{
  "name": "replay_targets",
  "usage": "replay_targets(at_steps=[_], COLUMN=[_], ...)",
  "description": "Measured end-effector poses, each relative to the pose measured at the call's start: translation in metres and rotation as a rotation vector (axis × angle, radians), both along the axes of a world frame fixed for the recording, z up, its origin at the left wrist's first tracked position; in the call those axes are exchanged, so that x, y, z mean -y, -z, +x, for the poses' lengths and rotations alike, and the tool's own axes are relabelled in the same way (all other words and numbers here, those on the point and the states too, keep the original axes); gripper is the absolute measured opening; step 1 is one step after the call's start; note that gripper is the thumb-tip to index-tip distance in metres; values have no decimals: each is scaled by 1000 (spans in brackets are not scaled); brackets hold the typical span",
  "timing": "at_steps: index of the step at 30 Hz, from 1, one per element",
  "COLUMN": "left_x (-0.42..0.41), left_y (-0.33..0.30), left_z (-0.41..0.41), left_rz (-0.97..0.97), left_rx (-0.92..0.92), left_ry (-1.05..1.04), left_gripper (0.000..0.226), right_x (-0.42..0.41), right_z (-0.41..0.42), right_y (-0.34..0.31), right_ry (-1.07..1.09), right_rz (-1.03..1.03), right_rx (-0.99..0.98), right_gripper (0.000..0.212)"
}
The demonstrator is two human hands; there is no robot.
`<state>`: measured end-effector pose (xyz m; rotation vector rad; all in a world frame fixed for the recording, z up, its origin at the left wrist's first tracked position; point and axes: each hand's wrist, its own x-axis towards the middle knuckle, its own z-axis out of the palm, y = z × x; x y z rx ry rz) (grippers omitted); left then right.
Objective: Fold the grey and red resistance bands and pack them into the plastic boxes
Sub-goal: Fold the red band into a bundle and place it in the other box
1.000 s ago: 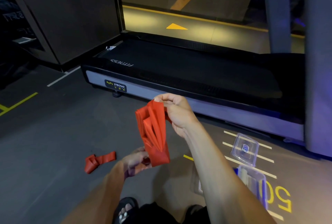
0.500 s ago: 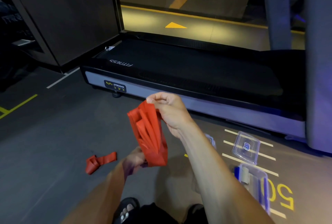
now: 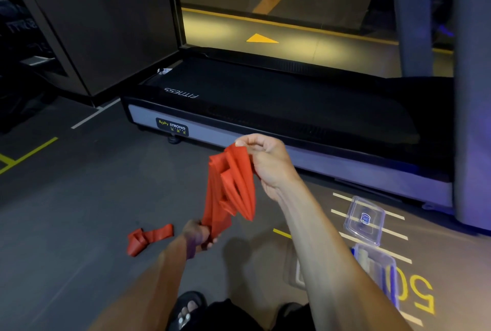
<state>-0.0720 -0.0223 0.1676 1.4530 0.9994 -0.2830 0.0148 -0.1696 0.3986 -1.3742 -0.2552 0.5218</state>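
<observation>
head-worn view, forward-down, close over floor (image 3: 66, 224)

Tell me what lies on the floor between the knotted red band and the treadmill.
Nothing: in the head view, only bare dark floor separates the knotted red band from the treadmill.

The band being held (image 3: 233, 187) in the middle of the frame is a bright orange-red, plain, no print on it. A second band (image 3: 147, 239) lower left on the floor is the same red. The floor (image 3: 66, 211) is dark grey with yellow lines at the left edge, one white line, and at lower right pale stripes plus a yellow "50". The treadmill (image 3: 292, 107) across the middle is black with a silver-grey side and a small black badge with yellow and white lettering. The plastic boxes (image 3: 364, 220) lower right are clear, one with a little blue label, one with blue bits inside
</observation>
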Motion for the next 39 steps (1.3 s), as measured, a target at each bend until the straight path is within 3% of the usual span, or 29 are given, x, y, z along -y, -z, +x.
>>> replay_targets(at_steps=[5, 11, 15, 18, 26, 33, 36, 39], left_x=[-19, -23, -23, -20, -14, -12, -12, -13], left_y=[-5, -25, -14, -6, -8, -4, -3, -9], left_z=[-10, -21, -22, -20, -24, -25, -20, -12], left_rz=[-105, -312, -164, -76, -92, 21, 192, 401], left_rx=[-31, 110, 57, 21, 38, 43, -6, -45], left_ry=[-166, -184, -246, -161, 81, 39, 36, 42], left_gripper=[28, 27, 30, 34, 39, 36, 33, 12], right_x=[17, 21, 20, 16, 9, 6, 7, 9], right_z=[11, 8, 5, 3, 4, 4, 3, 1], right_y=[3, 4, 0, 0, 4, 6, 4, 3], right_ry=[76, 53, 31, 47, 18, 5, 19, 22], right_rz=[-20, -21, 18, 21, 0, -5, -16, -75], right_rx=[-11, -59, -58, -37, -40, -44, -38, -44], right_gripper=[14, 17, 14, 13, 17, 15, 13, 16])
